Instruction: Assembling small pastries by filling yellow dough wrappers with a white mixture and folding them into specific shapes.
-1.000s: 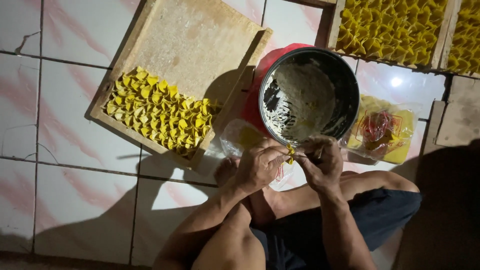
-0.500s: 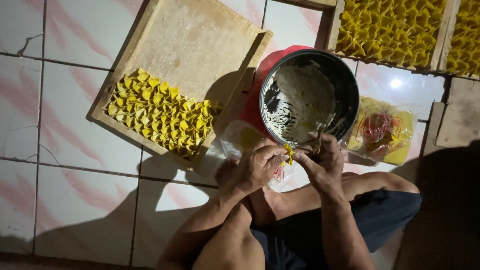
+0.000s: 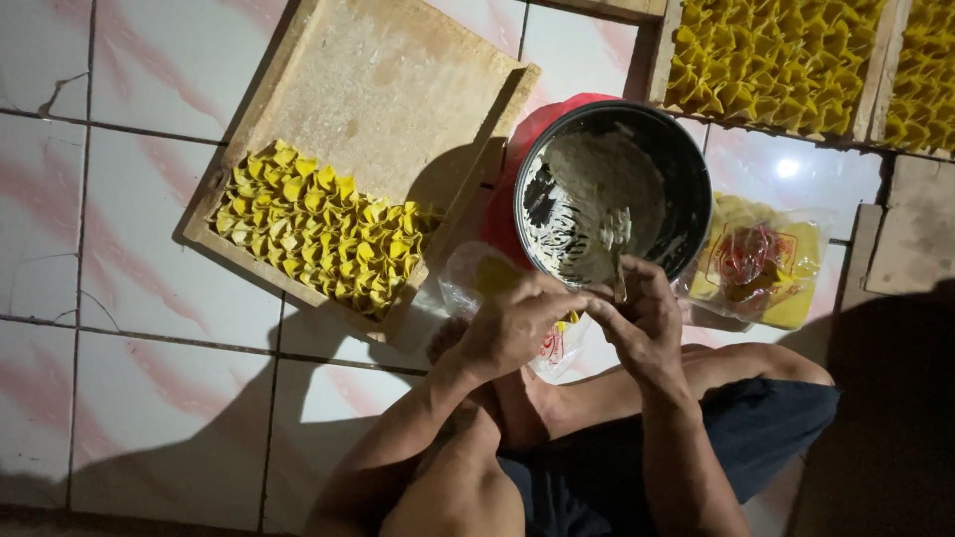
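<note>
Filling step: right hand (image 3: 647, 323) grips a small utensil (image 3: 619, 283) at the black bowl (image 3: 686, 179); left hand (image 3: 517, 323) closes on a yellow wrapper (image 3: 569, 320) beside it.

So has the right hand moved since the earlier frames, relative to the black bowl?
Yes. The right hand has shifted up toward the black bowl; it now reaches over the near rim holding a small utensil, while the left hand stays below the rim.

The right hand (image 3: 647, 323) now reaches to the bowl (image 3: 612, 194) rim; the left hand (image 3: 512, 328) now hides the yellow piece.
</note>
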